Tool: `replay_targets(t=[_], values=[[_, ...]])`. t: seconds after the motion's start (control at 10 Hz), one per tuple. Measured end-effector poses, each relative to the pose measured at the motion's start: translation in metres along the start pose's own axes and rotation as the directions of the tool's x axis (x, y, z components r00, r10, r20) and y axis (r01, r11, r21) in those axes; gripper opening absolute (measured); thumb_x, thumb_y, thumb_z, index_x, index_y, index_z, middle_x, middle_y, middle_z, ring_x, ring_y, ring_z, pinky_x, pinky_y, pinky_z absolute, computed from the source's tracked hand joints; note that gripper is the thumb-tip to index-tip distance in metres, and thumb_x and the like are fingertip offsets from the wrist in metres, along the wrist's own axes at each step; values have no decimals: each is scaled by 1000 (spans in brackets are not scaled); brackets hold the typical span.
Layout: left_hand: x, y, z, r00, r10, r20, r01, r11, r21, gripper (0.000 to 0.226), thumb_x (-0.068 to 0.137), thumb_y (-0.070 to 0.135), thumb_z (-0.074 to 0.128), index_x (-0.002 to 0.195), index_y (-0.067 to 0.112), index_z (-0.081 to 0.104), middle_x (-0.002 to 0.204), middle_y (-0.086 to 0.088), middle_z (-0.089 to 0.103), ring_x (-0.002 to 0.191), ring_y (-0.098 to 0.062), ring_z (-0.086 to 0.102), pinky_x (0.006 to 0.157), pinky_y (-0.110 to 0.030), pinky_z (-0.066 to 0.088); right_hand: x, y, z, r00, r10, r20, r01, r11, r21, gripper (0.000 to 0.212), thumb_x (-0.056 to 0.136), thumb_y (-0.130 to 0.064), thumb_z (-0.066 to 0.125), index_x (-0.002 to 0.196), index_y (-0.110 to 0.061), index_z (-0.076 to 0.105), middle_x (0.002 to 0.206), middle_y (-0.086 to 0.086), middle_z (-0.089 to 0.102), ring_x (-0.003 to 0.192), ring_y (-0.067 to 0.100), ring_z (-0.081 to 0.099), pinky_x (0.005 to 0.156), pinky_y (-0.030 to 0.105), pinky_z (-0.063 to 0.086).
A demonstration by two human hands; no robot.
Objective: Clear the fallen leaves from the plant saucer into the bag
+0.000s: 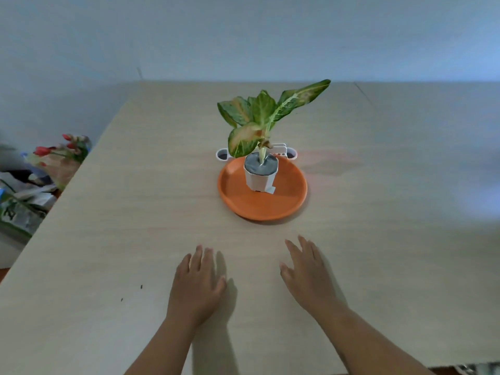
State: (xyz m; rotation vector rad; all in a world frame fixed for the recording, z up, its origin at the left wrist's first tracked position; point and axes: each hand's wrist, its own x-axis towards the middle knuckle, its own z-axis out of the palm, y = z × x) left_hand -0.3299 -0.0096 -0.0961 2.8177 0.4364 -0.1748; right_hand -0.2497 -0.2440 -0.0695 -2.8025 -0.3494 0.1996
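An orange round saucer (251, 204) lies in the middle of the beige table (135, 212). On it stands a white pot (259, 180) holding a plant (259, 115) with green and pinkish leaves. I see no loose leaves on the saucer and no bag on the table. My left hand (197, 282) rests flat on the table, below and left of the saucer, fingers spread and holding nothing. To the right of it, my right hand (308, 272) hovers just over the table, also open with nothing in it.
A white holder (224, 154) with round cups sits just behind the saucer. Off the table's left edge lie red flowers (62, 150) and a heap of papers and wrappers (24, 201). Two dark specks (141, 287) lie on the near left of the table.
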Motion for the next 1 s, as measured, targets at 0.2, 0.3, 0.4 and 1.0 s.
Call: replay_targets(t=[0.2, 0.3, 0.4, 1.0], values=[[12, 5, 18, 982, -160, -103, 160, 987, -12, 69, 85, 59, 36, 149, 31, 34, 160, 0, 27, 145, -27, 24, 119, -44, 16, 63, 12, -3, 999, -50, 6, 50, 998, 37, 59, 91, -39, 48, 147, -31, 30, 160, 5, 16, 146, 29, 17, 117, 37, 17], [14, 5, 19, 972, -192, -134, 187, 981, -48, 66, 83, 56, 39, 145, 36, 39, 158, 5, 31, 145, -23, 27, 118, -42, 18, 88, 8, -4, 995, -96, -39, 97, 994, 45, 61, 88, -40, 55, 145, -31, 35, 159, 10, 19, 145, 33, 20, 116, 41, 22], [18, 5, 22, 972, -200, -123, 196, 980, -41, 65, 81, 55, 44, 144, 37, 41, 158, 7, 31, 145, -22, 27, 117, -42, 20, 107, 4, -1, 998, -69, 4, 68, 996, 58, 54, 93, -47, 48, 144, -35, 35, 161, 6, 12, 148, 31, 5, 118, 38, 14], [23, 4, 17, 972, -196, -126, 189, 980, -65, 65, 82, 55, 44, 145, 40, 36, 160, 12, 24, 148, -18, 17, 117, -41, 17, 84, 27, 36, 985, 46, -169, -36, 997, 61, 72, 91, -47, 48, 151, -26, 14, 158, 15, 22, 147, 32, 16, 119, 45, 19]])
